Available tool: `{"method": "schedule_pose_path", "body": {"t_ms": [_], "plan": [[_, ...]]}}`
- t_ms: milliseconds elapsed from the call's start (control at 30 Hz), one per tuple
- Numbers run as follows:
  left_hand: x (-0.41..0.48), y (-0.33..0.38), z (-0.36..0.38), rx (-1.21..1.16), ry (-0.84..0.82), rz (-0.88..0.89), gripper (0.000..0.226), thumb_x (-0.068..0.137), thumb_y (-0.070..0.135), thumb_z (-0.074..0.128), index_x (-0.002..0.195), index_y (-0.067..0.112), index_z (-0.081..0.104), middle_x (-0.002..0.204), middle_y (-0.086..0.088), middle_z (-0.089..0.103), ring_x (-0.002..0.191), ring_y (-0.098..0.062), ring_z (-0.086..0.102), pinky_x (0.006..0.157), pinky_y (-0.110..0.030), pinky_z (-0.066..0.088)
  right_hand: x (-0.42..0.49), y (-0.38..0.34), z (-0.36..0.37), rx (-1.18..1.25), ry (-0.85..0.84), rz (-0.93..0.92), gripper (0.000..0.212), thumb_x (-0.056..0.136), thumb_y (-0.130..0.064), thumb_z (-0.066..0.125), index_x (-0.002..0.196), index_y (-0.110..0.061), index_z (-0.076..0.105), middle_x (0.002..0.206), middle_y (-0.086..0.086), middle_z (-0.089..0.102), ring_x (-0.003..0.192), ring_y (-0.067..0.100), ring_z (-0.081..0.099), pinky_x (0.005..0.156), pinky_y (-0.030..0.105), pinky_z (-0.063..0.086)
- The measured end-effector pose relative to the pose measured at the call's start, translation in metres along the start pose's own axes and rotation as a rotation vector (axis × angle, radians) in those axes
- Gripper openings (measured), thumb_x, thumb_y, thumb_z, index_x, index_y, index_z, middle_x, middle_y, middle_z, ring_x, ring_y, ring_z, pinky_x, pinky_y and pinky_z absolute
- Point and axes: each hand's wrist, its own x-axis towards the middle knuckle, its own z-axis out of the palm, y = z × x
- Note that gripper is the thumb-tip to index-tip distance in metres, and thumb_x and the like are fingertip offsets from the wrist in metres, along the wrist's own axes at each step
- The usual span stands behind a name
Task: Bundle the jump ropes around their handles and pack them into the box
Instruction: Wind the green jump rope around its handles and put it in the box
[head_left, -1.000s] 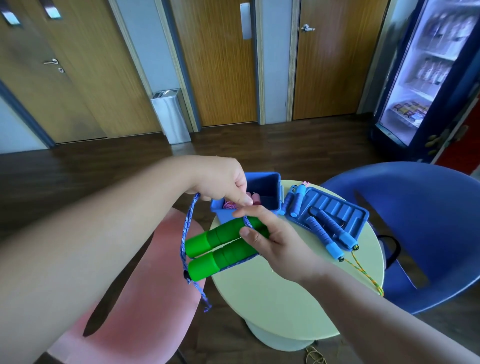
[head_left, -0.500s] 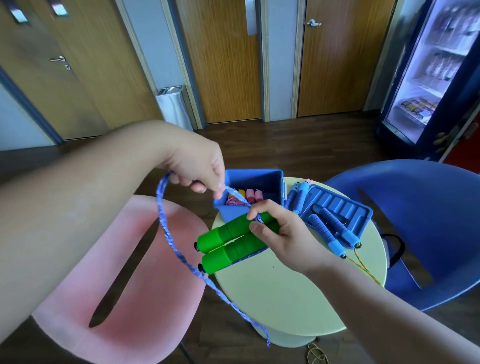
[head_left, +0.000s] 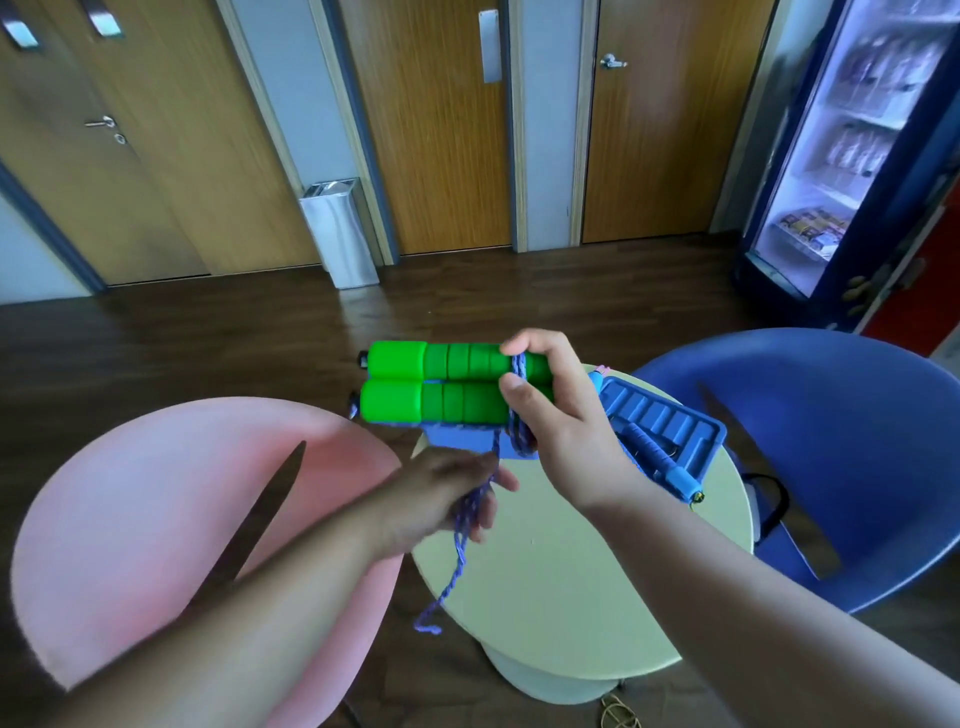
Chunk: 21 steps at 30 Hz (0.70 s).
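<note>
Pink chair (head_left: 130, 519) sits left of and below the left hand, not involved.

Left hand (head_left: 447, 499) is motion-blurred and low, beneath the green handles. Its fingers curl round the blue rope (head_left: 456, 564), pinching it just under the bundle. The loose tail hangs from the hand down past the table (head_left: 571, 597) edge. Judged purpose: tension on the free length, so each turn lies tight.

Green handles (head_left: 447, 384) lie side by side, horizontal, above the left hand and clear of the table — room for the rope to pass round them. A few turns sit at the handle end nearest the right hand.

Right hand (head_left: 561, 431) clasps that end, fingers over the top, thumb pressed on the turns, likely to stop them slipping.

Box (head_left: 457, 444) shows as a blue patch directly under the handles, between the two hands. It is mostly hidden and its contents cannot be seen.

Right of the right wrist, a blue ribbed tray (head_left: 670, 431) rests on the table with a blue-handled rope (head_left: 670, 467) lying on it, unbundled as far as can be told.

Step in hand: winding — tail left to wrap, this rope not yet packed.
</note>
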Motion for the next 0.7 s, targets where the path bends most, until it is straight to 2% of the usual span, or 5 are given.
{"method": "schedule_pose_path", "body": {"t_ms": [200,333,400,533,700], "plan": [[-0.03,0.042,0.016,-0.006,0.003,0.096,0.032,0.108,0.027,0.05,0.106,-0.001,0.066,0.058,-0.004,0.06,0.048,-0.016,0.055,0.075,-0.049,0.056,0.012,0.042,-0.014,-0.169,0.024,0.114,0.018,0.106,-0.012,0.048,0.115,-0.028,0.048,0.074,0.002,0.042,0.063,0.019,0.038,0.061,0.037,0.036],[-0.046,0.091,-0.001,0.013,0.053,0.189,0.027,0.106,0.025,0.054,0.093,0.006,0.069,0.057,-0.006,0.053,0.046,-0.016,0.046,0.06,-0.036,0.056,0.0,0.048,-0.009,-0.136,-0.067,0.182,0.03,0.089,-0.011,0.044,0.116,-0.023,0.051,0.075,-0.003,0.047,0.066,0.014,0.042,0.064,0.031,0.038],[-0.044,0.109,-0.012,0.001,0.106,0.201,0.03,0.106,0.026,0.051,0.09,0.006,0.067,0.056,-0.001,0.043,0.045,-0.014,0.038,0.051,-0.031,0.051,-0.008,0.045,-0.004,-0.183,-0.127,0.139,0.031,0.086,-0.017,0.055,0.117,-0.019,0.054,0.089,-0.005,0.058,0.079,0.012,0.054,0.074,0.027,0.045],[-0.029,0.124,-0.036,0.102,0.185,0.128,0.036,0.108,0.029,0.049,0.086,0.006,0.065,0.056,0.004,0.03,0.044,-0.01,0.025,0.044,-0.025,0.034,-0.018,0.044,0.01,-0.243,-0.083,0.051,0.033,0.086,-0.037,0.077,0.111,-0.024,0.061,0.11,-0.007,0.07,0.103,0.018,0.066,0.107,0.051,0.045],[-0.005,0.129,-0.07,0.357,0.31,0.079,0.033,0.103,0.031,0.061,0.083,0.006,0.07,0.052,0.006,0.036,0.046,-0.011,0.02,0.044,-0.022,0.017,-0.023,0.044,0.015,-0.163,0.023,0.04,0.02,0.094,-0.024,0.067,0.114,-0.023,0.063,0.107,-0.001,0.069,0.092,0.017,0.063,0.084,0.042,0.052]]}}
